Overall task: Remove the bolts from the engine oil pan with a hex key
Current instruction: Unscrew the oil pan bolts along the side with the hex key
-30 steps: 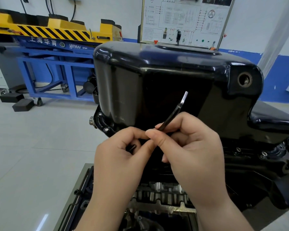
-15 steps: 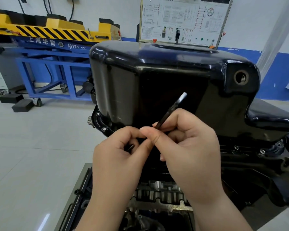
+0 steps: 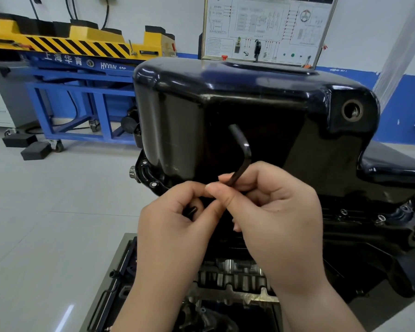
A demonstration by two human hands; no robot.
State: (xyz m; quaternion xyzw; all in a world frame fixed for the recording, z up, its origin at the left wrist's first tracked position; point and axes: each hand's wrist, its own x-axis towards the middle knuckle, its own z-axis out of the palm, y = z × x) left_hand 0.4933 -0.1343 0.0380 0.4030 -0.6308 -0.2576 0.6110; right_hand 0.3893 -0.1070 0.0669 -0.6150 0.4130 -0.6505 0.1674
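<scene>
Black oil pan (image 3: pixel 249 104); right hand (image 3: pixel 280 212) masks its lower edge; blue stand (image 3: pixel 82 92) left

The oil pan (image 3: pixel 249 109) sits atop the engine (image 3: pixel 237 276). Before it, the left hand (image 3: pixel 175 226) at 7 o'clock holds a bolt (image 3: pixel 192 210), and the right hand (image 3: pixel 278 219) at 5 holds the hex key (image 3: pixel 243 156). Behind: lift (image 3: pixel 82 68) at 10, board (image 3: pixel 261 27) at 12.

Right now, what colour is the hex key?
The hex key is black; the head view shows it best.
</scene>
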